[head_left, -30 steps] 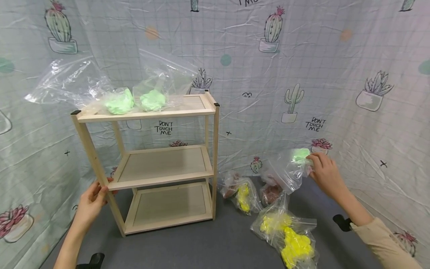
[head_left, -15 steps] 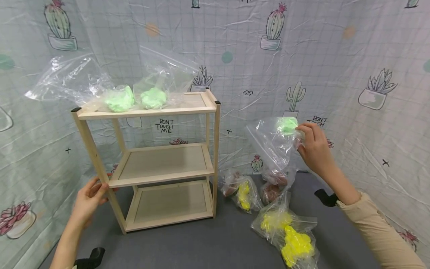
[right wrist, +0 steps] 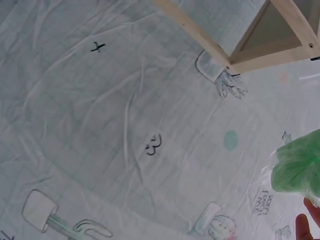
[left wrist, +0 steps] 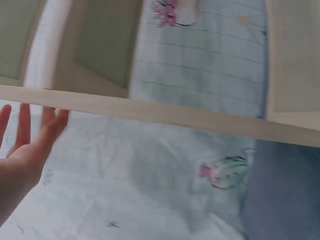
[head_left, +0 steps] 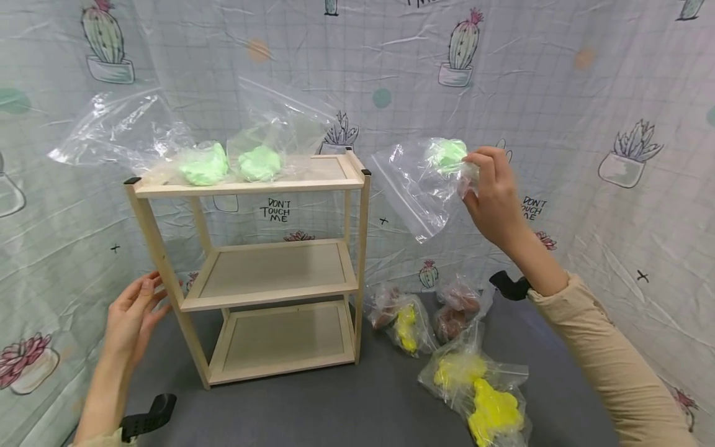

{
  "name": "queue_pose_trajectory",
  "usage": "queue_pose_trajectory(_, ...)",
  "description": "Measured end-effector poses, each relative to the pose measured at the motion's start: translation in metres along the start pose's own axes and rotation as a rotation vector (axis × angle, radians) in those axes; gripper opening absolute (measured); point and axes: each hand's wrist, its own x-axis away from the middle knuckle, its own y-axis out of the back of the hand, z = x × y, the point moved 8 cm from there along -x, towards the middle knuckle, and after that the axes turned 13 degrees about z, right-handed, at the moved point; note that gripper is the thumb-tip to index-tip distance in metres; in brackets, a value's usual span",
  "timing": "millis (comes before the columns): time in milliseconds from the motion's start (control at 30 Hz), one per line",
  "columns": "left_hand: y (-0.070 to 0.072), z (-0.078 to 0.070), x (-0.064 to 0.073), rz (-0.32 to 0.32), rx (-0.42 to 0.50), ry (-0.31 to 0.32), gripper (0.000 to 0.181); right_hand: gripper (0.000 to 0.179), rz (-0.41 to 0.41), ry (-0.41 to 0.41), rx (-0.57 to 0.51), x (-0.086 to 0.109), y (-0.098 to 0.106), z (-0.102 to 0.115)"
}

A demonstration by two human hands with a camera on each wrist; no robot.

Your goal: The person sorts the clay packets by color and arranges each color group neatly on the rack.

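Note:
My right hand [head_left: 494, 195] pinches a clear zip bag with a light green lump [head_left: 447, 155] in it, raised to the right of the wooden shelf's top. In the right wrist view the green lump [right wrist: 300, 165] shows at the right edge, above the fingertips. My left hand [head_left: 134, 313] is at the left front post of the three-tier wooden shelf [head_left: 268, 304], its fingers loosely spread and fingertips right at the post. The left wrist view has those fingers [left wrist: 47, 132] against the wooden bar [left wrist: 165, 112]. Two bagged green lumps [head_left: 203, 164] sit on the top tier.
On the dark grey table [head_left: 313, 416], right of the shelf, lie bags with yellow lumps [head_left: 494, 406] and bags with reddish-brown lumps [head_left: 458, 310]. A cactus-print cloth [head_left: 402, 124] hangs behind and at both sides.
My right hand has lifted the green bag up and left, toward the height of the top tier. My left hand has loosened from the post and shifted slightly left and up.

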Motion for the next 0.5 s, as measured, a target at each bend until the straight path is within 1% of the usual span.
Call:
queue_pose_trajectory(67,-0.008,-0.009,-0.008,0.034,0.014,-0.039,0.032,0.026,0.013,-0.004,-0.002,-0.009,-0.003,0.002)
queue_pose_trajectory(133,-0.014,-0.016,-0.015,0.049,-0.009,-0.057,0.035,0.026,0.032,-0.006,-0.002,-0.018,-0.008,0.004)
queue_pose_trajectory(233,-0.017,-0.021,-0.021,0.015,-0.069,-0.058,0.038,0.027,0.055,0.002,-0.002,-0.030,-0.015,0.008)
queue_pose_trajectory(400,-0.014,-0.024,-0.026,-0.068,-0.189,-0.075,0.037,0.029,0.061,0.030,0.052,-0.045,-0.024,0.017)
queue_pose_trajectory(500,-0.013,-0.025,-0.027,-0.083,-0.247,-0.082,0.035,0.028,0.071,0.034,0.098,-0.054,-0.029,0.023)
